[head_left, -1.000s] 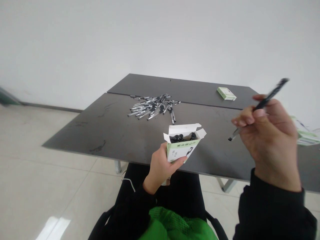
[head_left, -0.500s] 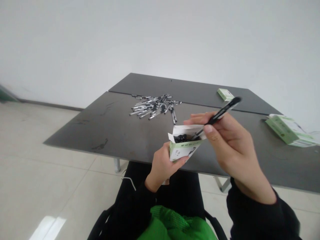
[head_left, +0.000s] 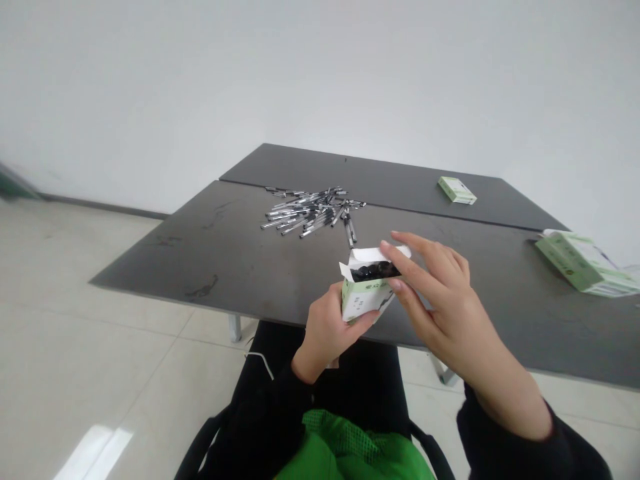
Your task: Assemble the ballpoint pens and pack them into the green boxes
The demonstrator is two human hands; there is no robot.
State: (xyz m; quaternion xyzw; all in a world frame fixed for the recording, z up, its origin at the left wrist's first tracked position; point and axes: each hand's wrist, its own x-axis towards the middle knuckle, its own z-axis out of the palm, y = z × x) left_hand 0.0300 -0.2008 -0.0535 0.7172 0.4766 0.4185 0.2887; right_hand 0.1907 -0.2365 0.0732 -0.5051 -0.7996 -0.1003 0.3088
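My left hand (head_left: 325, 337) grips a white-and-green cardboard box (head_left: 365, 300) from below, with its top flaps open. Black pen ends (head_left: 373, 271) are packed inside the box. My right hand (head_left: 440, 307) is beside the box's upper right side, its fingers apart and their tips at or very near the box. It holds nothing. A loose pile of several clear pens with black caps (head_left: 310, 213) lies on the table, beyond the box.
The dark table (head_left: 200, 257) is made of two joined panels. A small green box (head_left: 457, 190) lies at the far side, and a larger opened green-and-white box (head_left: 585, 265) sits at the right edge. A green bag (head_left: 350, 450) rests on my lap.
The black pen held in my right hand a moment ago no longer shows there. My right hand has opened beside the box, and the left hand and box have barely moved.
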